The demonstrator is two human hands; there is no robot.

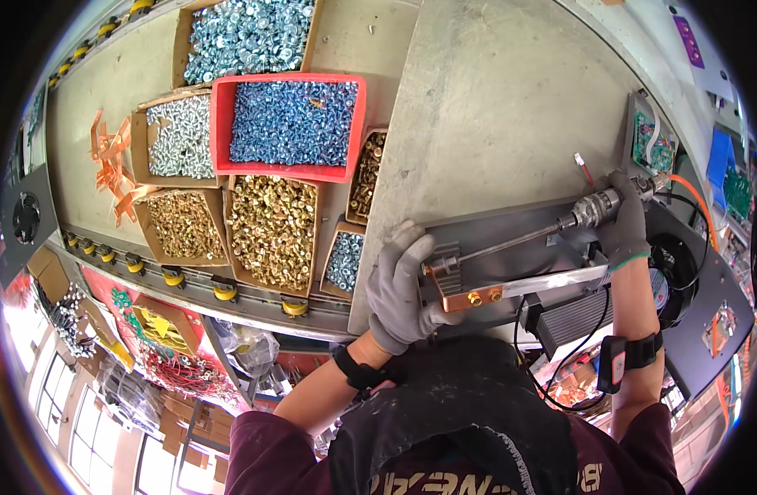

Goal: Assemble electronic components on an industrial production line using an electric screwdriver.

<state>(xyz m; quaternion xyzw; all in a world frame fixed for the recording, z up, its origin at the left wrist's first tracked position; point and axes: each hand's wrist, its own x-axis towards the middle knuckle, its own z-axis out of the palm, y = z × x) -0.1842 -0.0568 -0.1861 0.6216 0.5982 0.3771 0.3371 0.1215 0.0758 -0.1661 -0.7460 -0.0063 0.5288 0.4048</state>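
Power driver lies between the hands, its long axis slanting from the right hand, wrapped around its rear, down-left to the finned block. The left hand curls beside that block; whether it grips, I cannot tell.

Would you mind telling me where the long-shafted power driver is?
In the head view, the power driver is right of centre, held in the gloved right hand, its shaft slanting toward the left hand.
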